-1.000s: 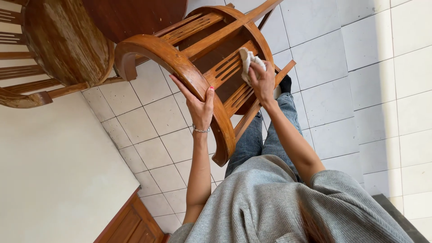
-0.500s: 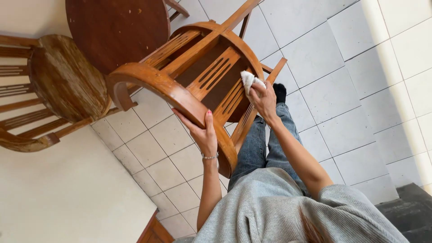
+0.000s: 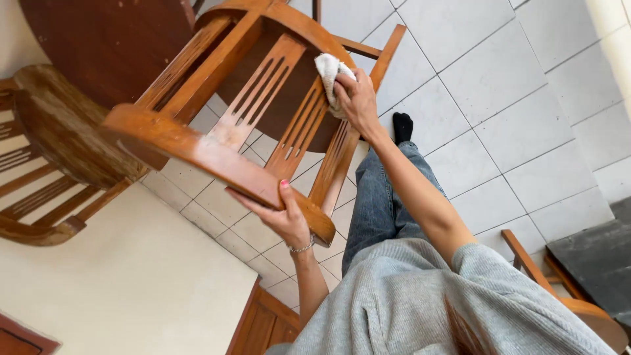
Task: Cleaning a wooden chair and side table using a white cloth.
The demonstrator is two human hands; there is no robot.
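A wooden chair (image 3: 250, 98) with a curved top rail and slatted back stands in front of me. My left hand (image 3: 279, 213) grips the underside of the top rail near its right end; a bracelet is on the wrist. My right hand (image 3: 358, 98) presses a white cloth (image 3: 327, 69) against a back slat beside the round seat. My legs in blue jeans and a black sock reach toward the chair.
A second wooden chair (image 3: 52, 158) stands at the left, next to a dark round wooden table (image 3: 98, 39). A cream wall (image 3: 118, 283) and a wooden door frame (image 3: 259, 322) lie lower left. Pale floor tiles (image 3: 513, 112) spread right; another wooden armrest (image 3: 545, 283) sits lower right.
The view has shifted closer, so the chair fills more of the picture. My right hand with the cloth has slid along the slat; my left hand keeps its hold on the rail.
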